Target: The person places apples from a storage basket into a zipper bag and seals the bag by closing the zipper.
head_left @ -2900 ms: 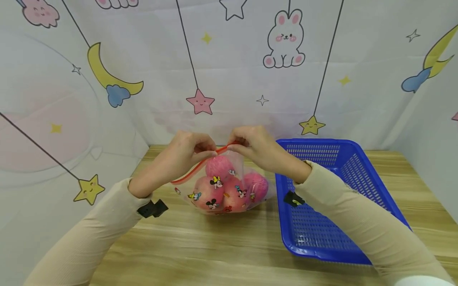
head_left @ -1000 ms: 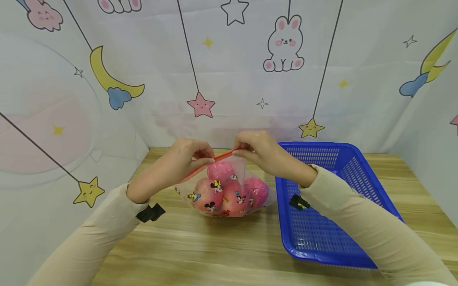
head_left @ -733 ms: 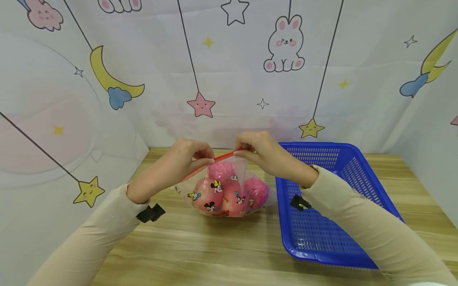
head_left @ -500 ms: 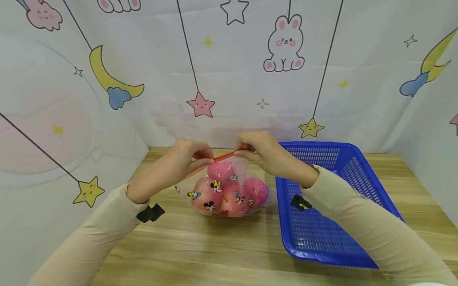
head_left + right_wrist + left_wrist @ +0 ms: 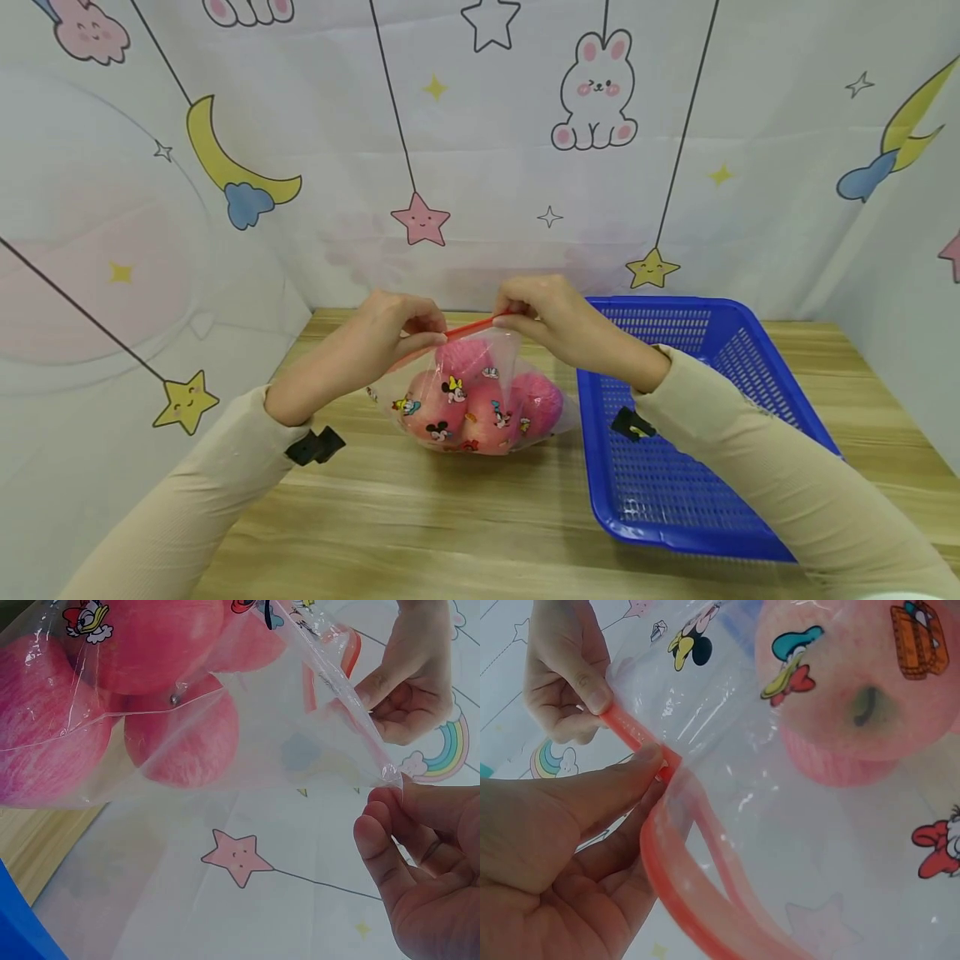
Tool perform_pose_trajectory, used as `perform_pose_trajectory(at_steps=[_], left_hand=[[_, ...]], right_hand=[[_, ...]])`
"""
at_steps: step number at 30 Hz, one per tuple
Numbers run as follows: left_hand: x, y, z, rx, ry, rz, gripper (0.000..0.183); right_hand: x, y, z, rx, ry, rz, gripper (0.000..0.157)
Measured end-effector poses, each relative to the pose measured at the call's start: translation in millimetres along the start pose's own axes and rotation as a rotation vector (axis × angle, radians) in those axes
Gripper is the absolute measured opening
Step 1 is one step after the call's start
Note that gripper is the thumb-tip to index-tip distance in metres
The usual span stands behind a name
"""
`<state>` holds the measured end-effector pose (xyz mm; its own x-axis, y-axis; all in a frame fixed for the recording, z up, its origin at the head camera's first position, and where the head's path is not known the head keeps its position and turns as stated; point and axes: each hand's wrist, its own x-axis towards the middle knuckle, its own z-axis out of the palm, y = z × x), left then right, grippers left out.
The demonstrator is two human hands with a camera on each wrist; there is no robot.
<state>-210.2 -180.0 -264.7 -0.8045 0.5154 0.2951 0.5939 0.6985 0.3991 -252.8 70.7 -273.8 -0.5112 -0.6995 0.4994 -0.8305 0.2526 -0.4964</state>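
A clear zip bag (image 5: pixel 501 352) printed with cartoon figures stands on the table, bulging with several pink-red apples (image 5: pixel 487 423). My left hand (image 5: pixel 386 329) pinches its red zip strip (image 5: pixel 471 327) between thumb and fingers. A short way along to the right, my right hand (image 5: pixel 551 321) pinches the bag's top corner. In the left wrist view the two red strips (image 5: pixel 679 904) lie pressed together between the hands and spread apart on the other side of the left thumb. The right wrist view shows the apples (image 5: pixel 184 739) through the film, below the gripped corner.
A blue perforated basket (image 5: pixel 600 500) stands just right of the bag, with my right forearm reaching over it. The wood-grain table (image 5: pixel 420 533) stretches in front. A white printed cloth (image 5: pixel 495 150) hangs behind and at both sides.
My right hand has slid slightly right along the bag's top and my left hand slightly left, so more red strip shows between them. The apples and basket stay in place.
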Motion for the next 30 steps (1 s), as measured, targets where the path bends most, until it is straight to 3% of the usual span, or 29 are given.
perform_pose_trajectory(at_steps=[30], left_hand=[[-2.3,-4.7,1.5,0.008,-0.009,-0.026,0.004]], right_hand=[[-2.0,5.1,0.3,-0.001,-0.010,0.017,0.008]])
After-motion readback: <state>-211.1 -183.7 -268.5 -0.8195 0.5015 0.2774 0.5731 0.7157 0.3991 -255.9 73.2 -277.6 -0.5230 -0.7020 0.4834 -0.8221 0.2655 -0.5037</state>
